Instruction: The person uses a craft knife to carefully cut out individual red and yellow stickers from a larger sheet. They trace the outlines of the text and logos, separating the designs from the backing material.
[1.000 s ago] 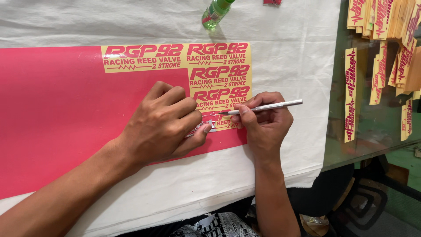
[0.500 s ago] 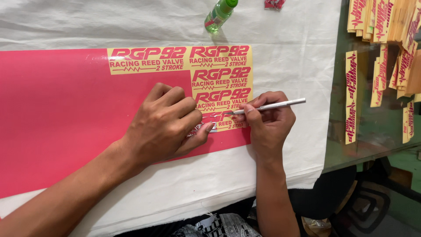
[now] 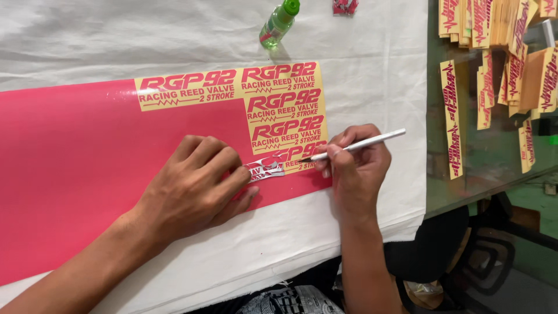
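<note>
Both hands on pink vinyl sheet [image 3: 75, 157], right hand [image 3: 356, 168] with slim white knife [image 3: 354, 145]

Vinyl sheet [image 3: 75, 151] on cloth [image 3: 145, 40], bottle [image 3: 279, 23] behind it, sticker strips [image 3: 450, 116] right, hands on sheet's right end

Pink vinyl sheet [image 3: 87, 151] with yellow lettered decals [image 3: 279, 110] (pink letters). White cloth [image 3: 174, 40], white-handled knife [image 3: 354, 145], green bottle [image 3: 280, 22].

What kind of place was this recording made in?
Likely a small sticker or decal workshop: a pink vinyl sheet with weeded yellow decals lies on a white cloth, and finished sticker strips are piled on the glass table.
</note>
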